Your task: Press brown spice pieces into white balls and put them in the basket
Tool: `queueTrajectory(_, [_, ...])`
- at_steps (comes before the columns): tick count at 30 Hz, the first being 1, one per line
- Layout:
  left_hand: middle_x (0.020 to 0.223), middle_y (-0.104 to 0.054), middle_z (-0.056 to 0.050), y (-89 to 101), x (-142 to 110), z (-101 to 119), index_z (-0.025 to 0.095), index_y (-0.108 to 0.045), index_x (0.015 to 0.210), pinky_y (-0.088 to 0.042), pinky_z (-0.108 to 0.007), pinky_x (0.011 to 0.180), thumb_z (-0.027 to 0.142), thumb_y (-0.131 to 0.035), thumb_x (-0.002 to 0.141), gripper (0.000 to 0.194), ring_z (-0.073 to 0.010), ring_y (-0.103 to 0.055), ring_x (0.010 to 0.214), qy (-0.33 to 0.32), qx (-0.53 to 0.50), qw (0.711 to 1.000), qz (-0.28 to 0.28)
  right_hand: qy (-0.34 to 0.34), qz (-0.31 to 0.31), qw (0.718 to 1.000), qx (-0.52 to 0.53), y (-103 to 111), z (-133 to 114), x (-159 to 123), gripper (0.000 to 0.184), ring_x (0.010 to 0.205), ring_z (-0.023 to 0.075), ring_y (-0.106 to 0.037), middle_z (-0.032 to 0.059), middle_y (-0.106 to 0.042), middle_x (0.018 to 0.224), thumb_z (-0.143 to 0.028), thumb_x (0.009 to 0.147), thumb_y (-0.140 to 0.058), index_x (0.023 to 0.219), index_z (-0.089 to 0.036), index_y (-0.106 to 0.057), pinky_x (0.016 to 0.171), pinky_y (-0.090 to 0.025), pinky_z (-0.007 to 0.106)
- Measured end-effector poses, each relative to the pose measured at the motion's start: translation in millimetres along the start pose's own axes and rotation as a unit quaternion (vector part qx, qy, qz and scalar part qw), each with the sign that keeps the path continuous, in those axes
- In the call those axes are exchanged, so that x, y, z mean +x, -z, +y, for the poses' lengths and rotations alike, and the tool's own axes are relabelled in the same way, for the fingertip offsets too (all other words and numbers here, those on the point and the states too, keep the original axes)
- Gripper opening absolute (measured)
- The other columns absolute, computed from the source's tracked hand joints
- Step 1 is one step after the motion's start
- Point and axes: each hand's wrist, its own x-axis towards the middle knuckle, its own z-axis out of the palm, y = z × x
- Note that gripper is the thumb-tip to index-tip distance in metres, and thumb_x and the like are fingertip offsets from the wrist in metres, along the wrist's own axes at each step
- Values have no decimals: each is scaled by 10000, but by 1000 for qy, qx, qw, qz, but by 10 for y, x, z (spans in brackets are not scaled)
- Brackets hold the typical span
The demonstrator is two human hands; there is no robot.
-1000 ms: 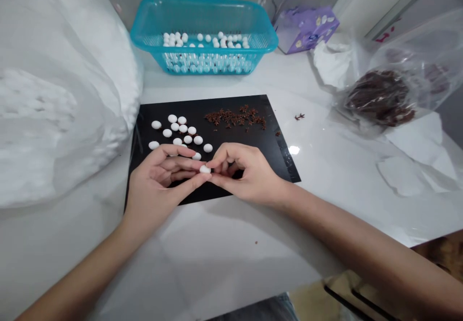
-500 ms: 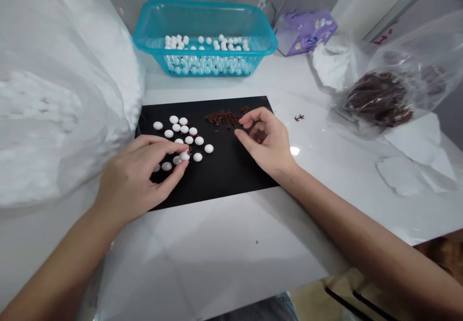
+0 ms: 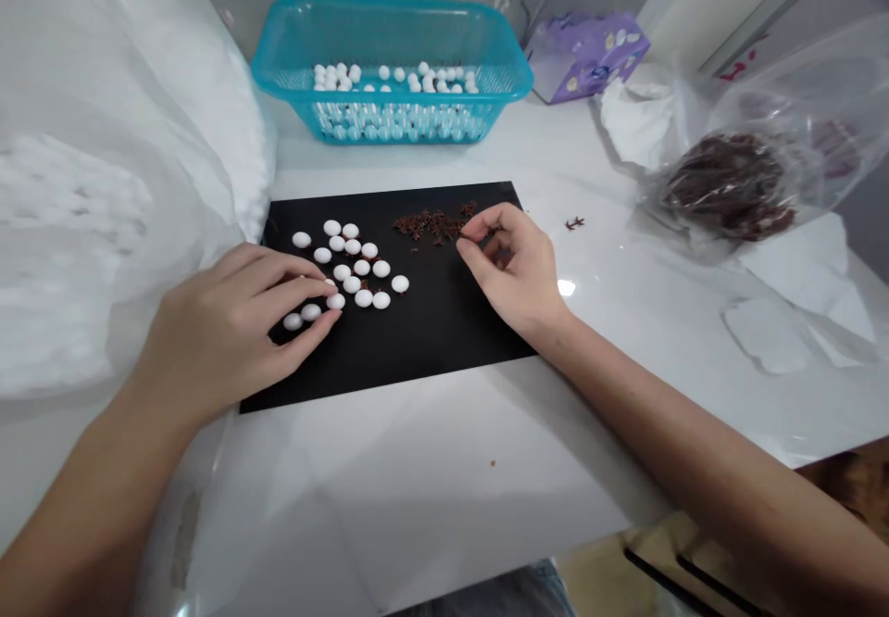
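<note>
On the black mat (image 3: 417,339), several small white balls (image 3: 361,267) lie in a cluster at the left, some with bits of brown showing under them. My left hand (image 3: 229,321) is over the cluster's left edge, thumb and fingers closed around one white ball (image 3: 336,302). A pile of tiny branched brown pieces (image 3: 431,225) lies at the mat's far middle. My right hand (image 3: 514,265) is at the pile's right end with thumb and forefinger pinched together; whatever is between them is too small to make out.
Behind the mat stands a turquoise basket (image 3: 389,98) holding more white balls. A big white bag (image 3: 125,172) bulges at the left. To the right are a purple tissue pack (image 3: 587,56), a clear bag of brown pieces (image 3: 729,186), white paper (image 3: 770,334) and a loose brown piece (image 3: 574,223).
My left hand has moved left to a different white ball, and the ball it held before now rests in the cluster. My right thumb and forefinger have come together beside the brown pile.
</note>
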Motion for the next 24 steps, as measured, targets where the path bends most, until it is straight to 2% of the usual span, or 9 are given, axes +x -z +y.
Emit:
queueTrajectory(3, [928, -704, 12, -18, -11, 25, 274, -644, 875, -469, -350, 743, 282, -587, 775, 116, -227, -622, 886, 1, -34, 999, 6, 56, -6, 998, -15, 0, -73, -47, 78, 526, 58, -424, -5, -534, 812, -128, 770, -555, 811, -185, -521, 486, -383, 214])
queueTrajectory(5, [937, -710, 40, -28, -22, 70, 303, -636, 938, -483, -340, 794, 279, -591, 777, 169, -207, -634, 877, 16, -73, 997, 10, 74, -35, 997, 3, -1, -134, -86, 54, 520, 53, -419, -6, -534, 813, -158, 790, -561, 820, -182, -523, 489, -388, 209])
queueTrajectory(8, [935, -709, 55, -49, -39, 180, 309, -628, 981, -500, -289, 791, 267, -596, 787, 202, -171, -645, 843, 42, -123, 991, 12, 84, -141, 984, 62, -7, -210, -144, 154, 484, 28, -406, -4, -547, 846, -249, 790, -623, 894, -165, -544, 486, -402, 197])
queueTrajectory(11, [940, -698, 50, -81, -46, 300, 285, -604, 1008, -515, -234, 765, 245, -611, 794, 218, -137, -653, 818, 72, -179, 981, 12, 104, -251, 957, 103, -19, -264, -194, 268, 491, 13, -416, 7, -562, 910, -271, 771, -669, 991, -155, -570, 507, -427, 181])
queueTrajectory(14, [948, -684, 53, -124, -49, 381, 282, -568, 1053, -525, -210, 743, 225, -618, 799, 266, -107, -656, 770, 79, -211, 974, 26, 69, -292, 944, 136, -38, -302, -233, 249, 510, 18, -442, 9, -587, 890, -285, 781, -662, 975, -144, -596, 503, -426, 168])
queueTrajectory(20, [904, -671, 36, -171, -58, 425, 251, -553, 1067, -529, -221, 746, 170, -634, 789, 300, -108, -640, 785, 16, -149, 988, 37, -29, -298, 936, 186, -70, -347, -258, 168, 484, 19, -442, -22, -621, 728, -295, 800, -636, 864, -140, -636, 479, -384, 159])
queueTrajectory(24, [898, -669, 21, -153, -33, 441, 227, -556, 1079, -532, -225, 719, 192, -678, 759, 344, -105, -628, 738, 39, -169, 982, 75, -89, -314, 919, 223, -56, -384, -221, 148, 482, 29, -471, -1, -633, 746, -258, 802, -622, 874, -130, -639, 447, -376, 170])
